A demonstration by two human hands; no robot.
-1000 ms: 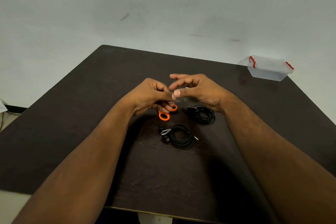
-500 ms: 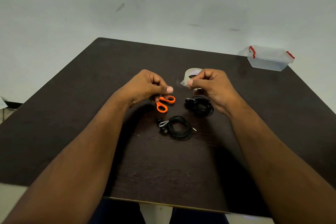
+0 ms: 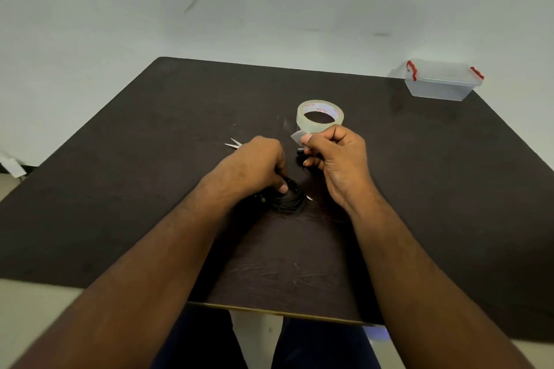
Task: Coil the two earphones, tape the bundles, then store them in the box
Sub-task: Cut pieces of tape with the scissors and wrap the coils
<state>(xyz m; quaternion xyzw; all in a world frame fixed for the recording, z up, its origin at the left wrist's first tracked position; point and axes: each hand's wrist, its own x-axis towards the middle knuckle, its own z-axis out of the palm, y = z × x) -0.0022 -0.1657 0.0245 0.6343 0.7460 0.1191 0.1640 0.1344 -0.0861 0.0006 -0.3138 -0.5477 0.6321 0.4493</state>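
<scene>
Under your left hand, fingers pinching it, lies a coiled earphone; your right hand pinches a tape strip. Far right on the dark table sits the box.

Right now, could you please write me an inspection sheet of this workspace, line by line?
Surface: dark wooden table, matte.
Job's things: black coiled earphone bundle under the left hand; second bundle mostly hidden behind the right hand; clear plastic box with red latches, lid on, far right corner.
Clutter: clear tape roll; scissors, only blade tips visible.
Hands: left hand grips the coil; right hand pinches a cut tape piece.
Cables: nothing seen beyond the earphones.
Surroundings: pale wall.
</scene>
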